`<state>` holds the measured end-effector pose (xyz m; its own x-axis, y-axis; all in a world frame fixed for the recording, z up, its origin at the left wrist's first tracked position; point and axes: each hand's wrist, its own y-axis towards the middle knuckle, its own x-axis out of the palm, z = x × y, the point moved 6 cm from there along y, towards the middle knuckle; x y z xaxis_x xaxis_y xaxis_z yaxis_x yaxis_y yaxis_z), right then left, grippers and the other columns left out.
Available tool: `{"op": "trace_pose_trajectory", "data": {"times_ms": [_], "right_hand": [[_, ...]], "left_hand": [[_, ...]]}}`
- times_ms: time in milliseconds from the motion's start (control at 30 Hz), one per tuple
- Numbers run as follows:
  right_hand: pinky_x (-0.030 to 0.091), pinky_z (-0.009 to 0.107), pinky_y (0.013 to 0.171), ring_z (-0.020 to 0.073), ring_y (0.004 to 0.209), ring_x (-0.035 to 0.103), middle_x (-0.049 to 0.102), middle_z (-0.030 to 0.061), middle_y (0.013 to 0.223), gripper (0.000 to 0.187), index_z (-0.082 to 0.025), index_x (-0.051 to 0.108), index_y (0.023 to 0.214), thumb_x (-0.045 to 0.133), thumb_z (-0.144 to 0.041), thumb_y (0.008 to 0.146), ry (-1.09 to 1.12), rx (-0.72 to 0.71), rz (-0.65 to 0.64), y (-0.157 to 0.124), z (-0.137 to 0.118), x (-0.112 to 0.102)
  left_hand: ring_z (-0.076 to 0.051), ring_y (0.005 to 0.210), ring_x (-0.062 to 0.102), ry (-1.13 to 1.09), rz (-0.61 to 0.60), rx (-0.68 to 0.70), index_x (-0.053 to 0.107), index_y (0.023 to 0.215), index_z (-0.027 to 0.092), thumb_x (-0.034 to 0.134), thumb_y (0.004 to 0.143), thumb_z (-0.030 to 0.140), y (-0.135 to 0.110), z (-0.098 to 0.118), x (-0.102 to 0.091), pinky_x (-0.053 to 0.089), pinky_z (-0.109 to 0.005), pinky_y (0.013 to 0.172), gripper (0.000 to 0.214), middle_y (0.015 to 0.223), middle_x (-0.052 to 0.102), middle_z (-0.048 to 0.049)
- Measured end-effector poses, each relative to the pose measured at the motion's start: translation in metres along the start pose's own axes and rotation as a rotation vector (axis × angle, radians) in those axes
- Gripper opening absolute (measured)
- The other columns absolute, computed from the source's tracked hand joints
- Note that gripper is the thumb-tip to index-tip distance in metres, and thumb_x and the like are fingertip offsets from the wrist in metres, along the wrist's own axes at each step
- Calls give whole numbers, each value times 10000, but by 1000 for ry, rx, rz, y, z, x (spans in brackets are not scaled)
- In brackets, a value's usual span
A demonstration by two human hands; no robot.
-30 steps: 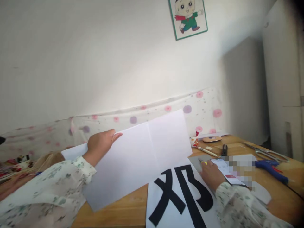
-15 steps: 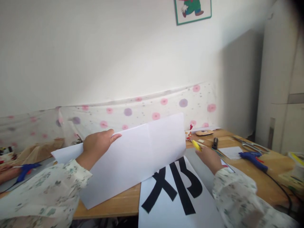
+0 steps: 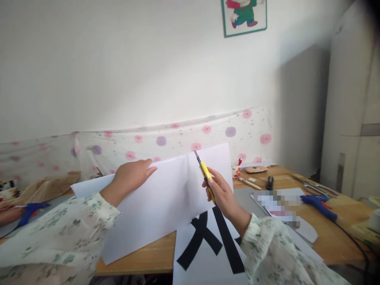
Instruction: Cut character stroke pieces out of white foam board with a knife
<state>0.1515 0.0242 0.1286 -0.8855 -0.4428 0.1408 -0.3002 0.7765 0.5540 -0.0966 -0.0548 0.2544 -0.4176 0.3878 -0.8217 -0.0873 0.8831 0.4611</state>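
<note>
My left hand (image 3: pixel 132 177) grips the top edge of a large white sheet of paper (image 3: pixel 166 198) and holds it raised and tilted over the wooden table (image 3: pixel 139 259). The sheet has a fold line down its middle. My right hand (image 3: pixel 222 196) is closed round a yellow utility knife (image 3: pixel 204 174), its blade tip at the sheet's top edge by the fold. Under my right wrist lies a white sheet with a big black printed character (image 3: pixel 208 245).
To the right lie a blue glue gun (image 3: pixel 319 204) with its cord, scissors (image 3: pixel 316 186), a pen (image 3: pixel 249 183), a small black object (image 3: pixel 269 182) and papers. Another blue glue gun (image 3: pixel 29 209) lies at far left. A spotted cloth (image 3: pixel 178 138) lines the wall; a cabinet (image 3: pixel 353 111) stands right.
My right hand picked up the yellow knife from the table at the right and brought it up to the top edge of the held sheet. My left hand kept its grip.
</note>
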Motion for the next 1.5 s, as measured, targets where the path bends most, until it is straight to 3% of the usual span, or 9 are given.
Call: {"op": "trace_pose_trajectory", "data": {"times_ms": [167,367,633,933,1500], "right_hand": [[464,245,500,90,489,494,553,-14,798,466,-188,479,1316,416,-445,932,-261,-52,-37,10,9,19],[458,254,541,108,507,544,609,9,812,387,-186,496,1294,377,-350,964,-413,-92,-55,11,14,25],[463,265,574,135,546,561,630,34,822,415,-175,467,1343,350,-332,978,-554,-144,-51,13,10,33],[474,335,747,223,783,627,649,89,879,405,-122,454,1317,339,-279,962,-681,-135,-12,9,6,40],[437,282,679,221,799,636,675,124,907,321,-106,469,1245,349,-233,976,-799,130,-81,-58,81,30]], "left_hand": [[-291,929,658,-7,114,59,547,1141,203,401,940,495,17,43,-1,373,-314,600,384,1064,681,-95],[-284,819,676,4,179,86,557,1096,214,356,950,544,36,73,-1,372,-312,564,414,943,702,-73],[-274,767,672,24,227,39,579,1013,225,350,942,574,32,73,0,361,-307,547,423,859,698,-62],[-273,772,677,-7,212,34,593,1002,232,350,941,576,34,74,-1,362,-307,550,425,880,711,-62],[-297,851,671,-60,162,32,609,1043,238,370,930,571,38,72,-1,398,-325,629,425,934,721,-80]]}}
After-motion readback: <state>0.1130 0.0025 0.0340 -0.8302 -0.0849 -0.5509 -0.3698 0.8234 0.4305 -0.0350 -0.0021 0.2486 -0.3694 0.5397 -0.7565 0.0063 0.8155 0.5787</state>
